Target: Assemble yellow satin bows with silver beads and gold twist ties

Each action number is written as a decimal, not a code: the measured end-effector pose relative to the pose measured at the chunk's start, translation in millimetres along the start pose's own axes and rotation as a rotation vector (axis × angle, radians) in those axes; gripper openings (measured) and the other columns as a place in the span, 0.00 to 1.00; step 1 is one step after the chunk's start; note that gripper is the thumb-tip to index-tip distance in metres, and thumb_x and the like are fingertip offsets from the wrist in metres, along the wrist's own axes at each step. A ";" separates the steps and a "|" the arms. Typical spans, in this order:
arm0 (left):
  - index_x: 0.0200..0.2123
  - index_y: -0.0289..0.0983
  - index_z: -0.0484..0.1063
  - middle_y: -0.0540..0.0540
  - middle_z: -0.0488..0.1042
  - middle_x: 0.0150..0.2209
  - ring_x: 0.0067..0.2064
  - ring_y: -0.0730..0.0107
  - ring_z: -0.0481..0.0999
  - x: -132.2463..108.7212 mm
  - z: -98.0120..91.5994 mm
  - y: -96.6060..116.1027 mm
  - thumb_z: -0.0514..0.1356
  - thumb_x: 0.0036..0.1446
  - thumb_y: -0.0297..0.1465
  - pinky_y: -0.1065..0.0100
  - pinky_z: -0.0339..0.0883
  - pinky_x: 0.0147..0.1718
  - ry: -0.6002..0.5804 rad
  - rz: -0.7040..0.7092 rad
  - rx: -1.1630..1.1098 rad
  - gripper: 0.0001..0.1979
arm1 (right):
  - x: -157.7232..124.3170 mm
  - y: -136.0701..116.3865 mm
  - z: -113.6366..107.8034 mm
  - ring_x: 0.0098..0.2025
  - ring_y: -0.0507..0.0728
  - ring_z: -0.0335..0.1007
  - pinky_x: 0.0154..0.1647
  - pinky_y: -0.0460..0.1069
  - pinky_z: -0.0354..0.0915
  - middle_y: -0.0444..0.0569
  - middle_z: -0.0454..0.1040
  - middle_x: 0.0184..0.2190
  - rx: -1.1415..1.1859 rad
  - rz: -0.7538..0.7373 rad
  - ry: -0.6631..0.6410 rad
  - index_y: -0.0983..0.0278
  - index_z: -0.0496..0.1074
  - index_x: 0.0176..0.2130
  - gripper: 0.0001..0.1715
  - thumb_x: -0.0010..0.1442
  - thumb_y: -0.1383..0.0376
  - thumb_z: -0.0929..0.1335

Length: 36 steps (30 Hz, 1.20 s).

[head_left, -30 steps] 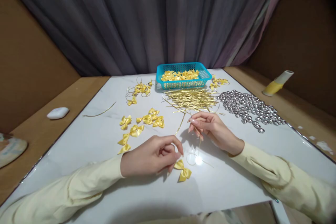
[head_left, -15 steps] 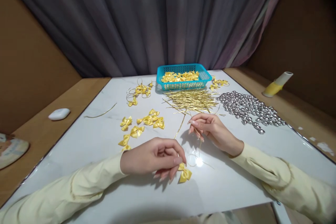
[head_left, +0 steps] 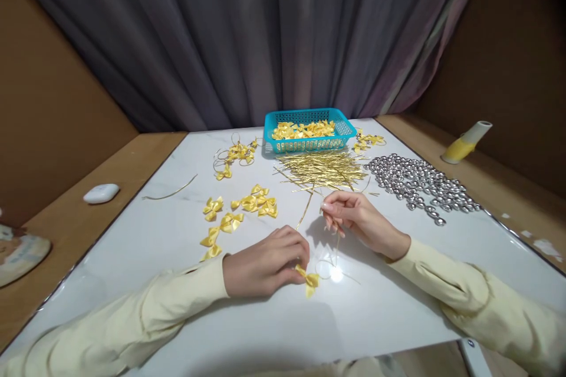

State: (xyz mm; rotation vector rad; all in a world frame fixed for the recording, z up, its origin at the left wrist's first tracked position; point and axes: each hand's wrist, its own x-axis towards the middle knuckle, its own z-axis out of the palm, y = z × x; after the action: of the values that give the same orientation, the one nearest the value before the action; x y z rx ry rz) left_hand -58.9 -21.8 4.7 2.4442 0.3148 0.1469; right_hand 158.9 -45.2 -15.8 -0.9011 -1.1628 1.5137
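My left hand (head_left: 270, 262) is low over the table with its fingers closed on a yellow satin bow (head_left: 311, 280), which sticks out to the right of the fingertips. Just up and to the right, my right hand (head_left: 354, 217) pinches a thin gold cord (head_left: 338, 247). The cord hangs below the fingers and curls into a loop near a bright light spot on the tabletop. Bow and cord are apart. Several loose yellow bows (head_left: 230, 222) lie to the left of my hands, and a pile of gold twist ties (head_left: 325, 169) lies beyond them.
A blue basket (head_left: 309, 145) of yellow bows stands at the back. Silver beads (head_left: 415, 179) are spread at the right. Bows with looped cords (head_left: 239, 152) lie back left. A white case (head_left: 101, 193) sits at the left and a yellow-and-white tube (head_left: 467, 142) at the right.
My left hand has turned palm down and shifted slightly right, lifting the bow a little. My right hand has barely moved and keeps its pinch.
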 end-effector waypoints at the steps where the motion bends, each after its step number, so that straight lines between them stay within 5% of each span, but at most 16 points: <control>1: 0.34 0.35 0.67 0.44 0.69 0.37 0.42 0.66 0.64 0.8 -0.7 -2.5 0.56 0.57 0.30 0.65 0.58 0.46 0.022 -0.031 -0.025 0.04 | -0.3 -0.8 -0.4 0.20 0.47 0.60 0.21 0.43 0.58 0.43 0.69 0.20 -0.031 0.006 -0.033 0.66 0.71 0.28 0.10 0.52 0.61 0.70; 7: 0.31 0.35 0.67 0.52 0.67 0.25 0.27 0.76 0.63 5.6 -2.1 -11.2 0.58 0.55 0.32 0.74 0.57 0.27 0.208 -0.367 -0.196 0.06 | -3.5 -1.8 4.8 0.34 0.52 0.67 0.35 0.47 0.64 0.48 0.71 0.35 -0.321 -0.102 -0.230 0.65 0.73 0.28 0.07 0.53 0.63 0.69; 10: 0.32 0.34 0.68 0.54 0.66 0.23 0.25 0.78 0.61 6.1 1.1 -11.7 0.58 0.54 0.33 0.76 0.56 0.25 0.258 -0.358 -0.214 0.07 | -4.6 3.3 12.4 0.35 0.53 0.68 0.39 0.49 0.63 0.49 0.72 0.33 -0.531 -0.217 -0.281 0.65 0.74 0.28 0.08 0.55 0.63 0.68; 15: 0.32 0.35 0.70 0.52 0.69 0.23 0.25 0.76 0.65 4.7 3.6 -13.9 0.58 0.54 0.35 0.75 0.58 0.25 0.327 -0.303 -0.169 0.08 | -6.1 7.4 19.6 0.28 0.52 0.68 0.31 0.47 0.62 0.48 0.74 0.28 -0.753 -0.245 -0.235 0.64 0.75 0.29 0.10 0.57 0.63 0.65; 22: 0.31 0.35 0.73 0.46 0.75 0.29 0.29 0.73 0.71 2.8 0.4 -20.0 0.55 0.57 0.32 0.74 0.62 0.29 0.378 -0.232 -0.090 0.09 | -1.6 10.3 15.0 0.28 0.53 0.68 0.31 0.48 0.63 0.48 0.75 0.27 -0.621 -0.164 -0.171 0.64 0.76 0.27 0.10 0.54 0.61 0.68; 28: 0.43 0.36 0.66 0.50 0.74 0.27 0.28 0.74 0.70 3.3 3.0 -13.7 0.54 0.57 0.30 0.73 0.62 0.30 0.483 -0.317 -0.102 0.10 | 0.7 11.8 20.4 0.24 0.52 0.68 0.30 0.49 0.65 0.47 0.73 0.21 -0.366 0.010 0.009 0.67 0.74 0.23 0.11 0.50 0.61 0.70; 36: 0.44 0.35 0.61 0.51 0.70 0.24 0.27 0.73 0.68 3.1 6.3 -8.8 0.53 0.58 0.31 0.71 0.60 0.30 0.490 -0.279 -0.174 0.11 | -0.9 6.7 27.0 0.21 0.51 0.68 0.29 0.48 0.64 0.48 0.73 0.17 -0.155 0.134 0.114 0.68 0.72 0.19 0.10 0.46 0.64 0.72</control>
State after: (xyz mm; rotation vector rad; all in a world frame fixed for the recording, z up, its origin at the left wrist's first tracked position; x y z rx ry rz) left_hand -56.5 -18.2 -5.7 2.1397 0.8151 0.6255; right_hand 132.1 -52.6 -15.1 -1.1750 -1.1678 1.4718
